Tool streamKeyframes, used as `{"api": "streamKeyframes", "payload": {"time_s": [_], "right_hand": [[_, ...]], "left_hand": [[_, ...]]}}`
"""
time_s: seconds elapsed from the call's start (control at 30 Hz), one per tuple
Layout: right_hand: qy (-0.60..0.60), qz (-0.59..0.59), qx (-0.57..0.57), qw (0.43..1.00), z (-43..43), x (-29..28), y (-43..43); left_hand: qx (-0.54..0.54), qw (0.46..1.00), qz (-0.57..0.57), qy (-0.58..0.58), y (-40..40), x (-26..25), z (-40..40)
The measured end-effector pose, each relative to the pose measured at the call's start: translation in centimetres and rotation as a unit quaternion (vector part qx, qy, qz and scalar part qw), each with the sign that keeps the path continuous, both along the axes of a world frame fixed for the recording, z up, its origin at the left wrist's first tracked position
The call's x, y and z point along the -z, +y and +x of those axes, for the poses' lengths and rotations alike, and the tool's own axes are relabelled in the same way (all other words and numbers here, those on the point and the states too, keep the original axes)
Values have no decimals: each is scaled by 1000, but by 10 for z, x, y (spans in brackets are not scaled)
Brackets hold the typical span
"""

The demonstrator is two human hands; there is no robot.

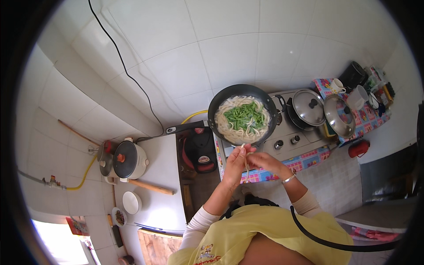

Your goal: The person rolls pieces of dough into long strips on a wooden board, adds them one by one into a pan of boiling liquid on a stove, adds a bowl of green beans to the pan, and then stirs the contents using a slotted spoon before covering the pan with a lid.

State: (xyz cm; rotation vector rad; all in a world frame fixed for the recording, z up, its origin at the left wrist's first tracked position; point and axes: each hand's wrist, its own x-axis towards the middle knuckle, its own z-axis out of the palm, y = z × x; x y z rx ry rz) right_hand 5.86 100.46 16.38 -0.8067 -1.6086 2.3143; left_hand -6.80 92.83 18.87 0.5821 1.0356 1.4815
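A dark wok (243, 86) on the stove holds pale noodles (228, 135) in liquid, with chopped green vegetables (245, 116) heaped in the middle. Just below the wok's near rim, my left hand (236, 162) pinches a pale dough strip (247, 170) that hangs down between the hands. My right hand (265, 162) is close beside it, its fingers at the same strip; their tips are partly hidden. A bracelet is on the right wrist.
Lidded pans (308, 106) and a glass lid (339, 116) stand right of the wok. On the left counter are an electric pot (140, 162), a rolling pin (152, 187), a white bowl (132, 202) and a wooden board (159, 245). The wok's handle (188, 126) points left.
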Motion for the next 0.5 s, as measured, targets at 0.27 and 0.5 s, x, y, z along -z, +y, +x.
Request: {"api": "streamKeyframes", "payload": {"time_s": [0.27, 0.5], "right_hand": [[44, 115, 53, 991, -24, -11, -4], [-16, 285, 88, 954, -70, -25, 19]], "left_hand": [[49, 998, 18, -47, -8, 45, -20], [-25, 996, -50, 76, -21, 17, -33]]}}
